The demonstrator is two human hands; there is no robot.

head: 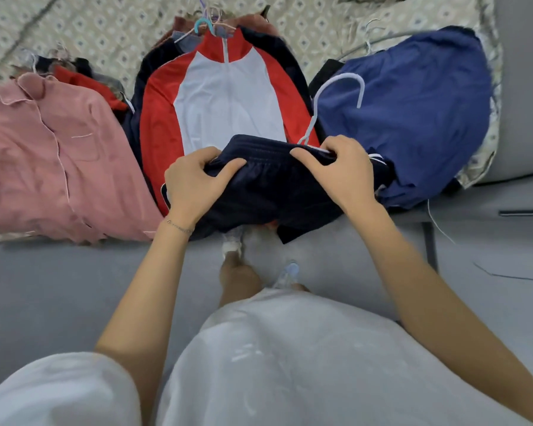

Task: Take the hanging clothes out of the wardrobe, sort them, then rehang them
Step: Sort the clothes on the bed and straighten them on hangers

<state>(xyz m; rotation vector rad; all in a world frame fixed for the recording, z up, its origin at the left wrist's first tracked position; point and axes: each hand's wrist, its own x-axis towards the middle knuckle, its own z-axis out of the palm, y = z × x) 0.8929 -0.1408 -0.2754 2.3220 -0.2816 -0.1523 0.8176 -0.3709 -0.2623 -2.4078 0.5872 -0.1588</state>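
Observation:
Dark navy shorts (268, 192) hang over the bed's front edge, on a white wire hanger (336, 96). My left hand (194, 179) grips the waistband's left end. My right hand (342, 167) pinches the waistband's right end together with the hanger's lower bar. Behind the shorts lies a red, white and navy zip jacket (228, 96) on a teal hanger (202, 26). A pink pyjama shirt (53, 161) lies to the left, a blue garment (413, 118) to the right.
The clothes lie in piles on a bed with a patterned sheet (90, 32). More garments and hangers are stacked behind the pink shirt (74, 72). Grey floor (59, 287) is below, with my legs and feet near the bed edge. A thin white cord (437, 222) hangs at right.

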